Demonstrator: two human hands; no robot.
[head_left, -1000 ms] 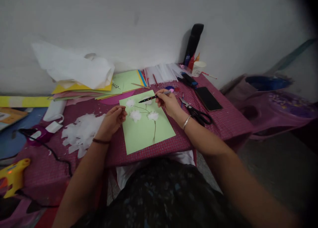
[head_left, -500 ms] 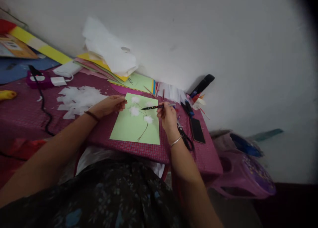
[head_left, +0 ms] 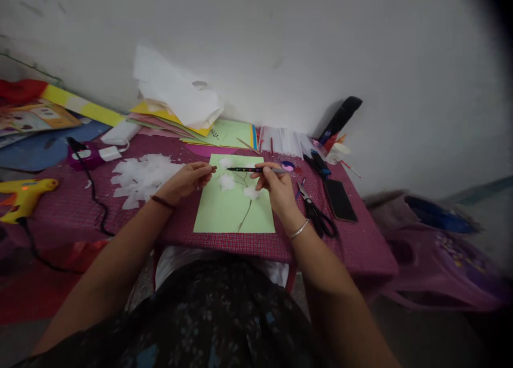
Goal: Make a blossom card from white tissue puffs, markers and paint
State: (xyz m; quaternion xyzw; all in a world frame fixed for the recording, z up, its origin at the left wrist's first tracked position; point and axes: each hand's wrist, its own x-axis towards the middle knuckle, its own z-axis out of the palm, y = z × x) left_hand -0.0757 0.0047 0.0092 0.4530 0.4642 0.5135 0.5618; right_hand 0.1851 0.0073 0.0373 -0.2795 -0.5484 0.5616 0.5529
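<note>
A light green sheet of paper [head_left: 224, 216] lies on the table, bearing a drawn branch [head_left: 245, 216] and several fluffy white tufts [head_left: 226, 182]. My right hand [head_left: 276, 189] grips a black pen with coloured dots [head_left: 244, 170] above the sheet, its tip pointing left. At the sheet's upper left edge, my left hand [head_left: 192, 180] pinches a small dark brown piece between thumb and finger; what it is stays too small to tell. Pen tip and brown piece are a short gap apart.
Torn white pieces [head_left: 140, 178] lie left of my left hand. A yellow glue gun [head_left: 30, 194] with its cord sits at far left. To the right are scissors [head_left: 315, 210] and a phone [head_left: 340, 200]. Stacked coloured papers [head_left: 232, 134] stand behind, against the wall.
The view has shifted, bringing the glue gun into sight on the left. The pen tip now sits closer to the brown piece in my left hand, higher over the sheet.
</note>
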